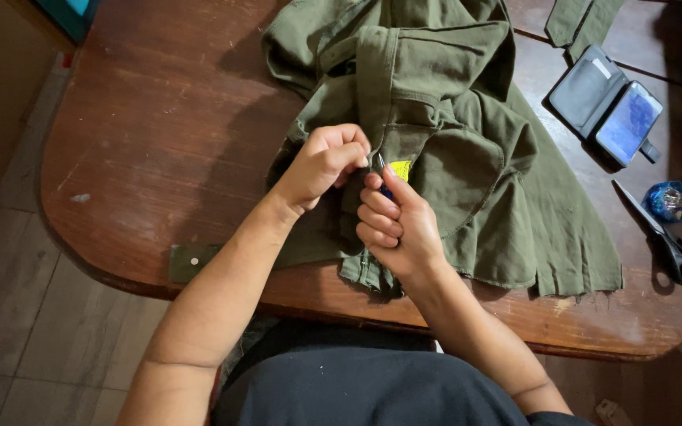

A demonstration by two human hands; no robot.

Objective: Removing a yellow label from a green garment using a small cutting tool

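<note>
An olive green garment [467, 118] lies bunched on a dark brown wooden table [159, 134]. My left hand [325, 162] pinches a fold of the fabric near a small yellow tag [401, 169]. Right beside it, my right hand [395, 221] is closed around a small tool with a thin metal tip and a dark blue handle, its point at the cloth between the two hands. The tool's body is mostly hidden in my fist.
A phone in an open dark wallet case [609, 106] lies at the right. Black scissors [668, 241] and a small blue spool [670, 199] sit near the right edge. A green fabric strip with a snap [191, 260] hangs at the table's front edge.
</note>
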